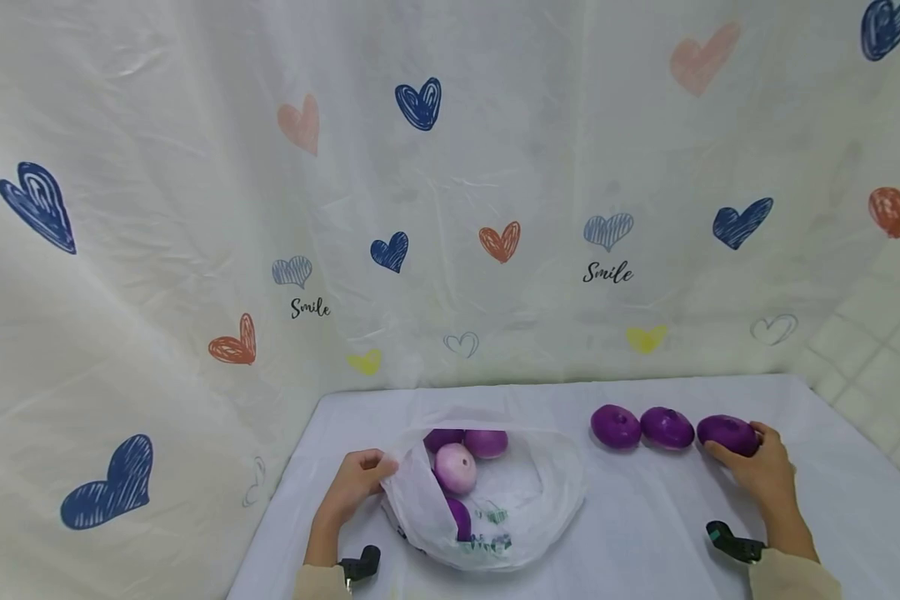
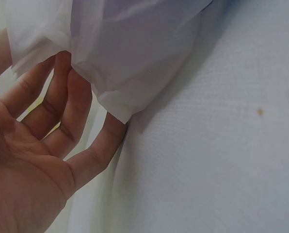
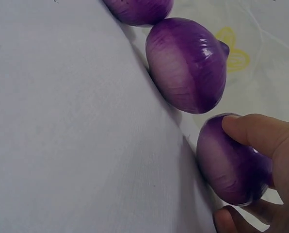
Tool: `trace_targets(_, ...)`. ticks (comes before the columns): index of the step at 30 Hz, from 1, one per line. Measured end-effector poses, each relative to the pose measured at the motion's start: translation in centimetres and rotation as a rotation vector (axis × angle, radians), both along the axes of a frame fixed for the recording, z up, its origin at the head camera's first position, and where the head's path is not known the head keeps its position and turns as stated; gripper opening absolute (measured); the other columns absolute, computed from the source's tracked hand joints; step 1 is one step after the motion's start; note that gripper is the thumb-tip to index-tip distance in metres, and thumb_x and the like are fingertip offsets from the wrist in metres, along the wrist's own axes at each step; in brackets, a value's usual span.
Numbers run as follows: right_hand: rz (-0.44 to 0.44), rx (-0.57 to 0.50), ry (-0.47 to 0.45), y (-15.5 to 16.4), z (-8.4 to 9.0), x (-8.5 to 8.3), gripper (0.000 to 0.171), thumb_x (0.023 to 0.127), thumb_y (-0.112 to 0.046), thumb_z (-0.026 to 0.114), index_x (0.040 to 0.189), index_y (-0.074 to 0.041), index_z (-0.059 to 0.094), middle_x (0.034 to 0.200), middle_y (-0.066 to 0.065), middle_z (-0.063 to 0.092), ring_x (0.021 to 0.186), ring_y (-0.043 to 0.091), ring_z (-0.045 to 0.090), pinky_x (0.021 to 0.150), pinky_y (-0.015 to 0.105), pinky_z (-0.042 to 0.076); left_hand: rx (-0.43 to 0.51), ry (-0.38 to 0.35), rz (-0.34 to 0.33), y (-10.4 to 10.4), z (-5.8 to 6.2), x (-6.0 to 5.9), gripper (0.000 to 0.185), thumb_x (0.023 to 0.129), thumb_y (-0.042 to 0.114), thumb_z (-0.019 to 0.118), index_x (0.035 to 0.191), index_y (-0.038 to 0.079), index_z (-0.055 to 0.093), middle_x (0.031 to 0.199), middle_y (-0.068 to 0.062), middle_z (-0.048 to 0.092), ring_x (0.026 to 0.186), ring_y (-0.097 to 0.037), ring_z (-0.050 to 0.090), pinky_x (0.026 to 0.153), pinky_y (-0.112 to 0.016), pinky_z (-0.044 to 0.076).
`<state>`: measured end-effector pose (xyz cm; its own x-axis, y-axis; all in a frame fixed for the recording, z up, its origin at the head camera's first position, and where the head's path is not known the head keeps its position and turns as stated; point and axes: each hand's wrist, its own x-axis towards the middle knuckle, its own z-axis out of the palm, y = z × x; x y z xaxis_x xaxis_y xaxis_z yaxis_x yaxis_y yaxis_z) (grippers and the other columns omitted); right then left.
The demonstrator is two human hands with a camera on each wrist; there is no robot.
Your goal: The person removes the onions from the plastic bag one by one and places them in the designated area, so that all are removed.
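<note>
A white plastic bag (image 1: 495, 500) lies open on the table (image 1: 645, 533), with several purple onions (image 1: 455, 467) inside. My left hand (image 1: 356, 483) pinches the bag's left rim (image 2: 101, 82), its fingers (image 2: 74, 102) curled under the plastic. Three purple onions lie in a row at the right: the left one (image 1: 615, 426), the middle one (image 1: 667, 427) (image 3: 188, 65) and the right one (image 1: 727, 433) (image 3: 232, 162). My right hand (image 1: 757, 467) grips the rightmost onion, thumb (image 3: 253, 131) on top and fingers below.
A white sheet with drawn hearts (image 1: 420, 104) and the word "Smile" hangs behind the table and along the left. A tiled wall (image 1: 877, 350) shows at the right. White cloth covers the table between the bag and the onion row.
</note>
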<state>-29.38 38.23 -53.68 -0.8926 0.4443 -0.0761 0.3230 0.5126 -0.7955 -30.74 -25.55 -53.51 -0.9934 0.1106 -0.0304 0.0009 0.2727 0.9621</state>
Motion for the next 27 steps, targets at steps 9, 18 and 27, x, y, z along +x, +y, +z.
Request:
trace_targets(9,0.006,0.023,-0.016,0.2,-0.3,0.2,0.106,0.096,-0.053,0.063,0.160,0.006,0.002,0.160,0.041,0.010,0.138,0.067,0.014,0.108,0.075,0.025,0.002,-0.002,-0.007,0.0,-0.1,0.0,0.026,0.092,0.023,0.076,0.097,-0.002,0.070,0.085,-0.003,0.067,0.078,-0.016,0.061,0.072,-0.030,0.056)
trace_targets(18,0.003,0.027,-0.025,0.0,0.5,0.6,0.106,0.096,-0.052,0.063,0.160,0.005,0.000,0.160,0.041,0.009,0.138,0.068,0.012,0.108,0.075,0.023,-0.008,-0.001,-0.009,0.0,-0.1,0.0,0.026,0.093,0.022,0.075,0.098,-0.002,0.070,0.086,-0.003,0.068,0.078,-0.016,0.062,0.072,-0.029,0.056)
trace_targets(27,-0.043,0.082,0.088,-0.3,3.0,1.0,0.100,0.096,-0.049,0.064,0.160,0.005,0.008,0.156,0.043,0.015,0.132,0.065,0.016,0.094,0.072,0.031,0.002,0.008,-0.007,-0.1,-0.1,-0.2,0.026,0.092,0.022,0.076,0.097,-0.003,0.070,0.085,-0.003,0.067,0.078,-0.015,0.061,0.072,-0.031,0.056)
